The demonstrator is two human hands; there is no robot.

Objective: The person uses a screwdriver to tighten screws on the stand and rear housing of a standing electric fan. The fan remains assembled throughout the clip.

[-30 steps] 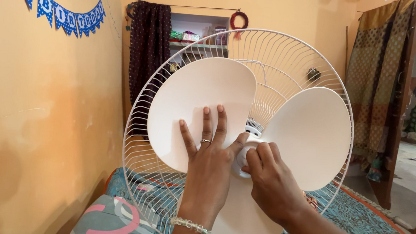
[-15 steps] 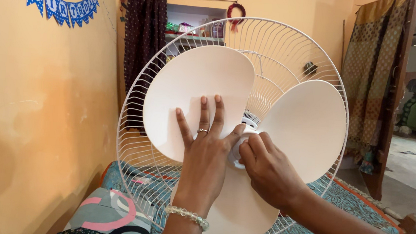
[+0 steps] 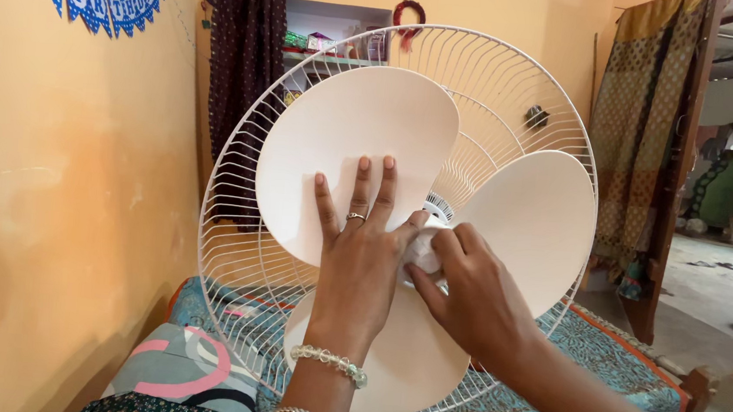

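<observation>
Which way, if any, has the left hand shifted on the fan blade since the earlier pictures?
No: the left hand stays flat on the upper-left blade, fingers spread, beside the hub cap.

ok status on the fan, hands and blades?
Left hand flat on the upper-left fan blade. Right hand gripping the hub cap at the centre. Rear grille in place, front open; nothing blocking.

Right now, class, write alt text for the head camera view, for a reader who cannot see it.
A left hand lies flat on a white fan blade while the right hand grips the hub cap, inside a white wire guard. A patterned bedspread lies below, and an orange wall stands beside.
</observation>
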